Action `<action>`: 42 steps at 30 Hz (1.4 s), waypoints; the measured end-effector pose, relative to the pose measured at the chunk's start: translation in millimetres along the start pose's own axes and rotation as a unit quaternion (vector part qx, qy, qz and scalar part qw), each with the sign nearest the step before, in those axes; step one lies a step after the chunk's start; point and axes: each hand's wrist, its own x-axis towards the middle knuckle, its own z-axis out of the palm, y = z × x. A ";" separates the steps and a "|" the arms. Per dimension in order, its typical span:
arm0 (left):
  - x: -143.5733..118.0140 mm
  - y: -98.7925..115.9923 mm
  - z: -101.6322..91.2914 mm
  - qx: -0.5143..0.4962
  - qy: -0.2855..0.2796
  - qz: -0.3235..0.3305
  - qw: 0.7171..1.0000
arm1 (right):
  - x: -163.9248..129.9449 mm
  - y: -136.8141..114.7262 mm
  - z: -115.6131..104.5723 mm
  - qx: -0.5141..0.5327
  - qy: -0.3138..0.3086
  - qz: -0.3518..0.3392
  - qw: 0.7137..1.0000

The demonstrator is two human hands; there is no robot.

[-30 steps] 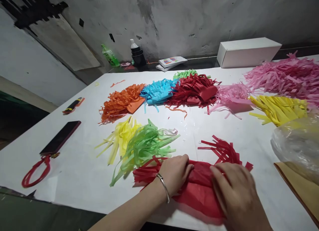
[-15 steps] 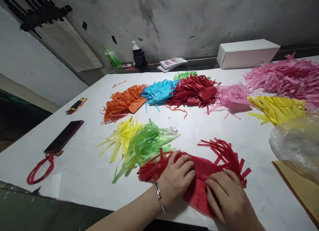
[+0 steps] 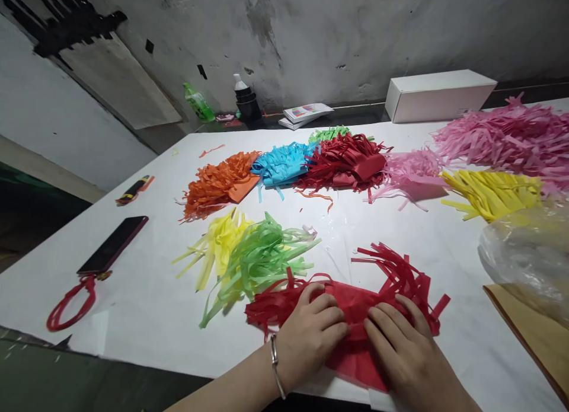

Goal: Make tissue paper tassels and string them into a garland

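Head view, creased red paper [image 3: 353,299], shredded fringes [image 3: 411,281] (splayed at both ends), hands [image 3: 309,335] curved atop, grip unclear.

No word, brand or number can be read with certainty. The long white rectangular cardboard box [image 3: 438,101] has a small dark printed mark low on its front side, too small to make out. To the left of the box, the stacked flat white packs [image 3: 306,112] bear a multicoloured print on top, its lettering illegible. Farther left of the box, the translucent green plastic bottle [image 3: 198,104] carries markings too blurred to tell.
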 end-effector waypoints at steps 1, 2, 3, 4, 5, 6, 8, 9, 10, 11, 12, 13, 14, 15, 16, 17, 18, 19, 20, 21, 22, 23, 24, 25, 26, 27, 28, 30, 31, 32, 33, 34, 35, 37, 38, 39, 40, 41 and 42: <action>-3.2 0.8 -0.9 -0.011 0.000 -0.010 1.000 | -1.7 1.9 -1.1 0.012 0.000 0.001 1.000; -6.4 1.9 -2.3 -0.021 0.002 -0.021 1.000 | -3.1 3.7 -2.4 0.026 0.001 0.006 1.000; -9.4 3.4 -4.2 -0.030 0.003 -0.034 0.999 | -4.1 5.3 -4.1 0.040 0.000 0.017 0.999; -12.0 5.2 -6.5 -0.036 0.004 -0.050 0.998 | -4.3 6.5 -5.8 0.052 -0.003 0.039 0.998; -14.0 7.1 -8.9 -0.040 0.003 -0.068 0.997 | -3.6 7.2 -7.6 0.060 -0.009 0.066 0.996; -15.2 8.9 -11.3 -0.043 0.002 -0.089 0.995 | -1.9 7.6 -9.2 0.062 -0.020 0.094 0.993; -15.3 12.0 -14.9 -0.040 0.004 -0.137 0.990 | 3.7 7.6 -11.3 0.052 -0.054 0.135 0.988; -14.2 13.0 -15.9 -0.032 0.008 -0.164 0.986 | 7.0 7.7 -11.8 0.040 -0.072 0.145 0.986; -12.7 13.6 -16.2 -0.020 0.013 -0.190 0.981 | 10.3 8.1 -11.8 0.027 -0.090 0.150 0.984; -10.8 13.7 -16.0 -0.005 0.014 -0.214 0.977 | 13.2 8.8 -11.4 0.014 -0.108 0.149 0.983; -8.7 13.5 -15.3 0.012 0.011 -0.234 0.972 | 15.5 9.9 -10.7 -0.002 -0.122 0.147 0.982; -6.6 13.0 -14.5 0.028 0.003 -0.247 0.969 | 17.2 11.2 -9.8 -0.017 -0.133 0.144 0.980; -4.7 12.4 -13.6 0.043 -0.010 -0.254 0.966 | 18.3 12.6 -8.9 -0.032 -0.142 0.143 0.979; -2.8 11.7 -12.7 0.055 -0.024 -0.258 0.964 | 18.8 13.8 -8.1 -0.047 -0.143 0.142 0.978; -1.2 11.0 -11.9 0.067 -0.037 -0.261 0.962 | 19.0 14.7 -7.5 -0.062 -0.137 0.144 0.978; 0.2 10.4 -11.1 0.078 -0.047 -0.262 0.961 | 18.9 14.9 -7.1 -0.076 -0.124 0.148 0.978; 1.3 9.9 -10.5 0.088 -0.056 -0.262 0.959 | 18.7 14.4 -6.8 -0.083 -0.106 0.149 0.980; 2.2 9.4 -9.9 0.095 -0.063 -0.261 0.959 | 18.4 13.1 -6.5 -0.076 -0.087 0.141 0.983; 2.9 8.9 -9.4 0.101 -0.068 -0.258 0.958 | 18.1 11.1 -6.0 -0.057 -0.068 0.123 0.989; 3.3 8.5 -9.1 0.106 -0.071 -0.253 0.959 | 17.7 8.5 -5.2 -0.029 -0.052 0.096 0.994; 3.4 8.1 -9.1 0.110 -0.073 -0.247 0.960 | 17.4 5.7 -4.0 0.000 -0.041 0.065 0.997; 3.4 7.8 -9.5 0.113 -0.073 -0.243 0.961 | 17.1 2.8 -2.4 0.023 -0.033 0.036 0.999; 3.1 7.6 -10.3 0.115 -0.070 -0.239 0.962 | 16.8 0.2 -0.8 0.033 -0.030 0.013 0.999; 2.7 7.6 -11.4 0.113 -0.063 -0.236 0.963 | 16.7 -1.8 0.8 0.031 -0.029 -0.001 0.999; 2.0 7.8 -12.7 0.110 -0.052 -0.230 0.966 | 16.7 -3.3 1.9 0.024 -0.025 -0.009 0.999; 1.2 8.3 -13.9 0.104 -0.038 -0.218 0.970 | 16.8 -4.2 2.5 0.020 -0.019 -0.009 1.000; 0.2 9.0 -14.7 0.099 -0.020 -0.199 0.975 | 17.2 -4.7 2.5 0.023 -0.013 -0.001 1.000; -1.7 10.8 -14.4 0.089 0.017 -0.145 0.985 | 18.6 -5.7 1.4 0.047 0.001 0.030 0.998; -2.6 11.8 -13.2 0.083 0.034 -0.118 0.989 | 19.7 -6.7 0.9 0.061 0.002 0.047 0.997; -3.2 12.7 -11.3 0.076 0.049 -0.096 0.991 | 21.0 -8.1 0.7 0.068 -0.001 0.057 0.996; -3.6 13.5 -9.1 0.066 0.061 -0.079 0.993 | 22.3 -9.9 0.9 0.064 -0.007 0.059 0.996; -3.8 14.1 -6.8 0.055 0.071 -0.067 0.994 | 23.2 -11.7 1.7 0.051 -0.013 0.051 0.997; -3.8 14.4 -4.7 0.047 0.075 -0.058 0.994 | 23.5 -13.3 2.8 0.033 -0.019 0.038 0.999; -4.1 14.2 -1.9 0.045 0.068 -0.039 0.996 | 21.2 -14.2 4.2 0.008 -0.026 0.003 1.000; -4.7 13.8 -1.5 0.051 0.056 -0.029 0.997 | 18.2 -13.0 3.9 0.008 -0.023 -0.012 1.000; -5.7 13.3 -1.9 0.059 0.040 -0.018 0.997 | 14.1 -10.7 2.5 0.014 -0.021 -0.025 0.999; -7.0 12.9 -2.8 0.066 0.024 -0.009 0.997 | 9.2 -7.4 0.1 0.020 -0.021 -0.035 0.999; -8.5 12.7 -4.3 0.070 0.008 -0.004 0.997 | 3.9 -3.6 -3.2 0.025 -0.016 -0.044 0.999; -10.0 12.7 -6.1 0.072 -0.006 -0.003 0.997 | -1.1 0.1 -7.1 0.027 -0.015 -0.047 0.998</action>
